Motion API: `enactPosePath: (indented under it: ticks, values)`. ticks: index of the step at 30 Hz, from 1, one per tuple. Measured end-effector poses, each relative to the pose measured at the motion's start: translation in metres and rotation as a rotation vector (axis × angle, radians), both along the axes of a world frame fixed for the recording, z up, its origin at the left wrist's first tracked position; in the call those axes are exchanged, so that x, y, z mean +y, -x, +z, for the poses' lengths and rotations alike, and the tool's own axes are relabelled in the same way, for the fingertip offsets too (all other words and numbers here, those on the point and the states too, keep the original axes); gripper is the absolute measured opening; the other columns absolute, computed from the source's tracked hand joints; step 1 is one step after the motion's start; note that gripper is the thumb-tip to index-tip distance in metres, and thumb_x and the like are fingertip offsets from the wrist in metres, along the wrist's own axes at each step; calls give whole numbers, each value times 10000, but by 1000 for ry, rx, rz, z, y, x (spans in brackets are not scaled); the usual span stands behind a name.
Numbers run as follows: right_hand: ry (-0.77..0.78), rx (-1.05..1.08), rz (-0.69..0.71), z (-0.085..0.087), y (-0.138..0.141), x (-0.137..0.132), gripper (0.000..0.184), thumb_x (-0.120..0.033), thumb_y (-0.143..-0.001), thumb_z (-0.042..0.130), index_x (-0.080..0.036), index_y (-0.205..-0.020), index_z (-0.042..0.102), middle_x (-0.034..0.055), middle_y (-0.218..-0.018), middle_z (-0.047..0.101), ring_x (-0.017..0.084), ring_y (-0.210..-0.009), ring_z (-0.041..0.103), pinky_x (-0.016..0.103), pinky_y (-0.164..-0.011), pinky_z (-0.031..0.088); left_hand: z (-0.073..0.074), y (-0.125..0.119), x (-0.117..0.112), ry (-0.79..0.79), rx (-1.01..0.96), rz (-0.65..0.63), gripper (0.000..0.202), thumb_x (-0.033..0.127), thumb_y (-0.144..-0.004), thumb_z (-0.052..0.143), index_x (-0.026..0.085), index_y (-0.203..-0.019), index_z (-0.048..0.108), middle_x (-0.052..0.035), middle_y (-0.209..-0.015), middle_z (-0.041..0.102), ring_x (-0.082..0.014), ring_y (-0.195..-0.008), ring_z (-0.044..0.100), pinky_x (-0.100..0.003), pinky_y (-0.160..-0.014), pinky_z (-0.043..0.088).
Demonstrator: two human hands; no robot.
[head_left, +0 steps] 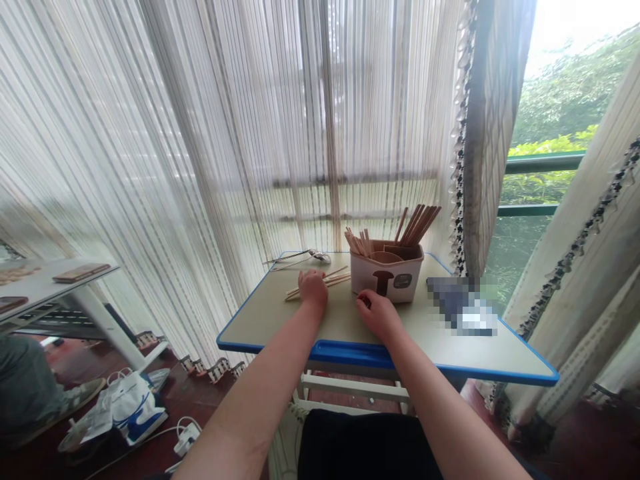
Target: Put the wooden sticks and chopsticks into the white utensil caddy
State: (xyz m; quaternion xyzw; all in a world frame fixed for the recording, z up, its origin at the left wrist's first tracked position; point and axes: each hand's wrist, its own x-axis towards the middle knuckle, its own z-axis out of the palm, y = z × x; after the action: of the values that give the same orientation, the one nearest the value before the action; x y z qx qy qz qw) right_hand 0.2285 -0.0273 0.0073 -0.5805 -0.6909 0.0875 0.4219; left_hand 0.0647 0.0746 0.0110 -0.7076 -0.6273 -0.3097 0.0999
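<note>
My left hand (313, 289) is closed around some light wooden chopsticks (338, 276) on the table, their ends sticking out on both sides of the fist. Curled loosely, my right hand (381, 312) rests by the lower front corner of a pinkish-white utensil holder (385, 279), and nothing shows in its fingers. The holder has divided compartments. Pale chopsticks (359, 243) stand in its left part and darker brown chopsticks (421, 225) lean in its right part. Behind my left hand lie metal spoons (320, 256) with thin handles pointing left.
The small table (260, 321) has a blue rim. A blurred dark item (457, 303) lies at its right. Sheer curtains (240, 133) hang close behind. At left are another table (95, 283), a person's leg (30, 380), a white bag (133, 407) and a power strip (187, 437) on the floor.
</note>
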Motion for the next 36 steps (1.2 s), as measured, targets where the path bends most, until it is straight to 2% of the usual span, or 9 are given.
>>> enactPosePath:
  ticks: [4, 9, 14, 18, 23, 25, 27, 31, 36]
  values:
    - [8, -2, -11, -1, 0, 1, 165, -278, -803, 457, -210, -808, 608, 35, -728, 642, 165, -676, 574, 260, -632, 387, -2, -1, 1, 52, 30, -30, 327, 130, -838, 401, 227, -979, 679, -69, -965, 639, -199, -940, 562, -398, -1036, 250]
    - [8, -5, -19, -2, -1, 3, 160, -274, -806, 462, -210, -811, 607, 39, -740, 649, 170, -691, 582, 264, -651, 386, -1, -2, 0, 37, 22, -51, 331, 141, -846, 399, 242, -1003, 673, -65, -978, 644, -190, -922, 567, -360, -991, 286]
    - [26, -1, -23, -3, -1, 5, 160, -266, -807, 467, -199, -823, 611, 41, -743, 654, 167, -689, 580, 257, -630, 373, 7, -4, -9, -71, -44, -31, 332, 181, -839, 402, 216, -1074, 634, -89, -1028, 629, -222, -946, 557, -357, -897, 337]
    - [43, -5, -21, -2, -1, 5, 159, -260, -802, 472, -190, -807, 615, 48, -750, 658, 164, -703, 579, 253, -643, 367, 8, -5, -12, -225, -103, -69, 329, 173, -834, 390, 208, -1083, 603, -85, -1017, 627, -219, -940, 559, -352, -862, 347]
    - [53, 41, -19, -2, -2, 5, 149, -262, -784, 490, -184, -785, 616, 50, -732, 651, 159, -679, 565, 252, -634, 357, 4, -4, -8, -413, -131, -229, 206, 116, -784, 422, 164, -896, 589, -74, -875, 611, -205, -838, 555, -329, -784, 381]
    - [35, 144, -6, -2, -2, 6, 169, -309, -786, 499, -190, -749, 613, 45, -695, 638, 163, -662, 559, 260, -624, 358, 4, -3, -9, -456, -105, -308, 172, 105, -770, 433, 170, -843, 574, -69, -848, 593, -202, -829, 542, -321, -770, 383]
    - [36, 347, 10, -2, -2, 7, 258, -399, -803, 479, -193, -708, 602, 39, -641, 615, 159, -609, 545, 263, -588, 363, 4, -3, -11, -475, -46, -379, 137, 124, -777, 446, 177, -811, 567, -67, -838, 581, -203, -834, 528, -324, -771, 378]
    - [86, 689, 7, 1, 1, 8, 442, -508, -842, 314, -173, -748, 586, 34, -587, 586, 133, -462, 483, 259, -445, 335, 6, -5, -17, -452, 104, -472, 129, 175, -814, 448, 174, -782, 572, -69, -829, 567, -203, -825, 500, -334, -769, 366]
    - [160, 922, 85, 5, 5, 8, 430, -562, -774, 416, -161, -724, 563, 19, -529, 558, 126, -405, 462, 247, -368, 252, 7, -14, -22, -379, 334, -581, 176, 170, -827, 434, 182, -781, 604, -78, -855, 563, -211, -842, 483, -340, -754, 363]
